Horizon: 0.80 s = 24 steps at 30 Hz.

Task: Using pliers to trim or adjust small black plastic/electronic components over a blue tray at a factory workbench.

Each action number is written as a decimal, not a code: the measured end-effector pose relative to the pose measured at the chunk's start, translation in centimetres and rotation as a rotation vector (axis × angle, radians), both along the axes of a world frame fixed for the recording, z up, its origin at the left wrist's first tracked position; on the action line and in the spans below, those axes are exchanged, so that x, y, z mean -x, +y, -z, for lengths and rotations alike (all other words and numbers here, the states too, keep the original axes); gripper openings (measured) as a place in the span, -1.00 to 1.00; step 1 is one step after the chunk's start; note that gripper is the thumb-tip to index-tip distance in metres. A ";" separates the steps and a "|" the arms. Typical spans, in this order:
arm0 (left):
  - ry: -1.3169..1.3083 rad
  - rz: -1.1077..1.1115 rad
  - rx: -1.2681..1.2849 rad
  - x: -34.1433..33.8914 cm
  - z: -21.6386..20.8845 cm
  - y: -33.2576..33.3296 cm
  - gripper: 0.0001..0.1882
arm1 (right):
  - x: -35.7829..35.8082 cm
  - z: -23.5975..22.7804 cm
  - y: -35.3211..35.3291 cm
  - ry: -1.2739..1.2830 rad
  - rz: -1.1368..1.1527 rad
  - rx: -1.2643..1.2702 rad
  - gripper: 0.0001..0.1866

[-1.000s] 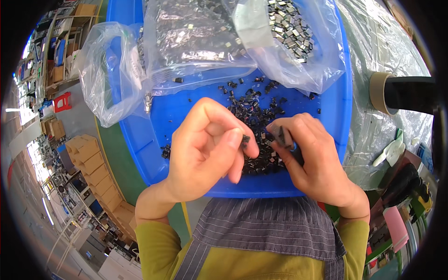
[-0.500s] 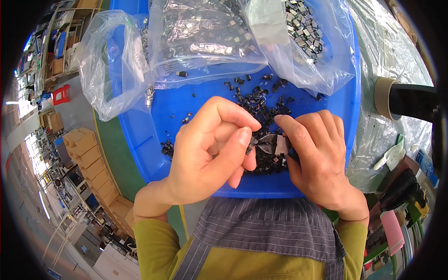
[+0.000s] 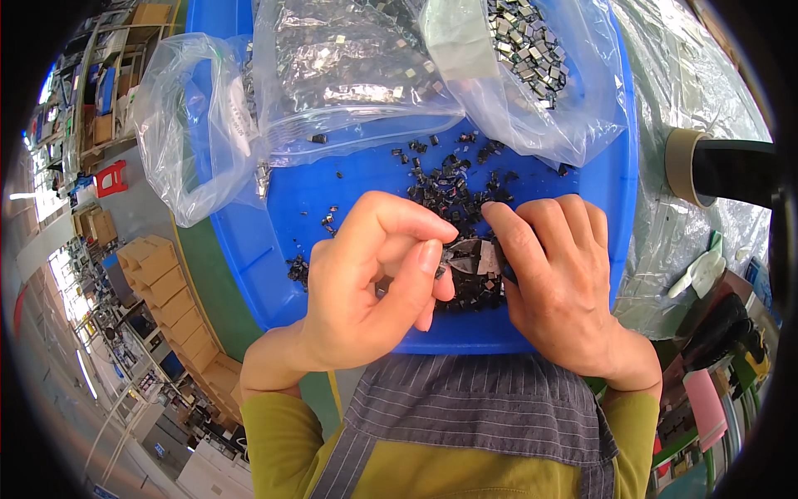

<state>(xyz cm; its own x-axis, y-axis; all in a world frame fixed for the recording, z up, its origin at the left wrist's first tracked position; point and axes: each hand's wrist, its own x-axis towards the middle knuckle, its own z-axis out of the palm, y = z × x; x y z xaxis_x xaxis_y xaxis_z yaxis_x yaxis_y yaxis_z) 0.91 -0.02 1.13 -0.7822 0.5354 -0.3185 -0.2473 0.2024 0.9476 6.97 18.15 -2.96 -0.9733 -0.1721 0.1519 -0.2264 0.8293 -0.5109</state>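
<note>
- Seemed, as a judgement, to be working one small dark part (image 3: 440, 272) at a time with a plier-like tool (image 3: 477, 257), probably mid-way through handling a single piece.
- Curled the left hand (image 3: 370, 287) beside the tool, thumb drawn in near the index and middle fingers with only a narrow gap, apparently gripping the part at the thumb tip; could not tell exactly which fingers pressed on it.
- Wrapped the right hand (image 3: 553, 279) over the tool's handle, index finger stretched forward, fingers closed on the grip but largely hidden underneath.
- Aimed the tool's tips leftward, at or just beside the part; could not tell about actual contact, nor how far apart the jaws stood.
- Called next, by judgement, for a steady left pinch and a careful meeting of tips and part, clear of the skin.
- Held the part above the near side of a blue tray (image 3: 299, 187), over a loose heap of dark pieces (image 3: 453, 185).
- Looked tiny, dark and mostly covered by the fingers; showed too little to make out shape or finish.
- Saw similar boxy pieces in the heap, black with some paler faces, and silvery-faced ones inside a see-through bag (image 3: 573, 125) at the far right.
</note>
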 end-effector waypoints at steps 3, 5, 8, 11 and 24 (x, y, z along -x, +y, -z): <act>0.030 0.017 0.000 0.0 0.2 -0.1 -0.85 | -0.2 -0.5 0.4 -0.081 -0.040 -0.012 -0.37; 0.026 0.019 -0.012 0.0 0.3 -0.1 -0.85 | -0.1 -0.1 0.3 -0.042 -0.023 -0.017 -0.50; 0.051 0.013 -0.026 -0.2 0.4 -0.2 -0.85 | -0.1 0.0 0.3 -0.013 -0.013 -0.027 -0.63; 0.113 -0.002 -0.041 -0.4 0.5 -0.2 -0.84 | -0.2 0.0 0.2 -0.010 -0.010 -0.032 -0.63; 0.143 0.150 0.003 -0.1 0.5 -0.4 -0.87 | -0.2 -0.1 0.3 -0.060 -0.049 -0.063 -0.68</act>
<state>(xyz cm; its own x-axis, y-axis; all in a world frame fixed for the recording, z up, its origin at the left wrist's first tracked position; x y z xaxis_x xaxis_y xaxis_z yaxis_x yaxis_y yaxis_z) 1.00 -0.45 0.61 -0.7313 0.6484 -0.2116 -0.0768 0.2299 0.9702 7.18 18.43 -2.81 -0.9705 -0.2271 0.0809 -0.2380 0.8489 -0.4720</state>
